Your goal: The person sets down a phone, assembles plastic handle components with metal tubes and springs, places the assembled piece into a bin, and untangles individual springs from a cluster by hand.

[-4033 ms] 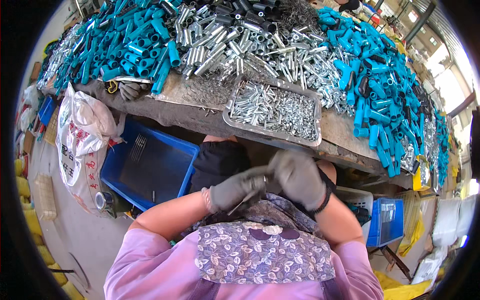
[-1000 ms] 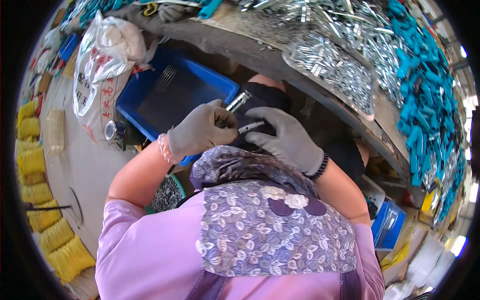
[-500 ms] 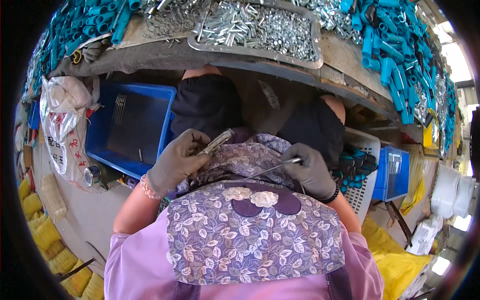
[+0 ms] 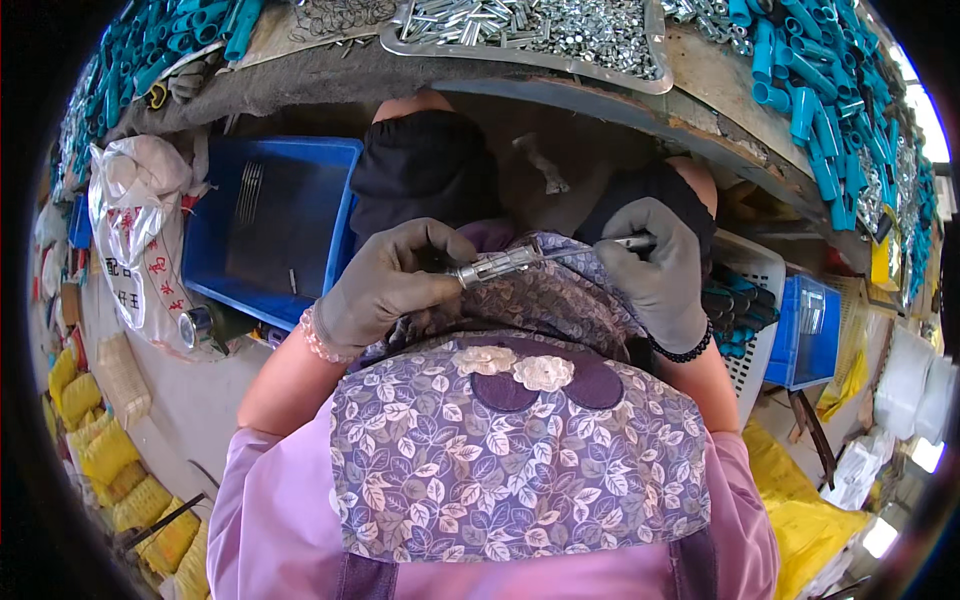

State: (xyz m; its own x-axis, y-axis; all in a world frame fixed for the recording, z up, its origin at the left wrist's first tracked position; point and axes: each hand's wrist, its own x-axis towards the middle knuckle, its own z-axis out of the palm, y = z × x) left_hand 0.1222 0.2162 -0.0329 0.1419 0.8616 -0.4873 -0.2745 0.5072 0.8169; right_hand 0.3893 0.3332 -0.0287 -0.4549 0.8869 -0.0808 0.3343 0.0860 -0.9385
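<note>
Silver metal part (image 4: 497,266) in left grip (image 4: 385,285), slim metal tool (image 4: 634,242) in right grip (image 4: 658,278)

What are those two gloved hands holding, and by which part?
The left hand pinches a slim silver metal fitting by its left end; the right hand grips a thin-shafted metal tool by its thicker handle end.

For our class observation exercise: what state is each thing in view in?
Left hand: gloved, gripping silver part
Right hand: gloved, gripping slim tool
Silver part: held, slightly tilted
Slim tool: held, pointing leftward
Blue crate: open, few metal pieces inside
Metal tray: filled with small metal pieces
White sack: bulging
White basket: holding teal pieces
</note>
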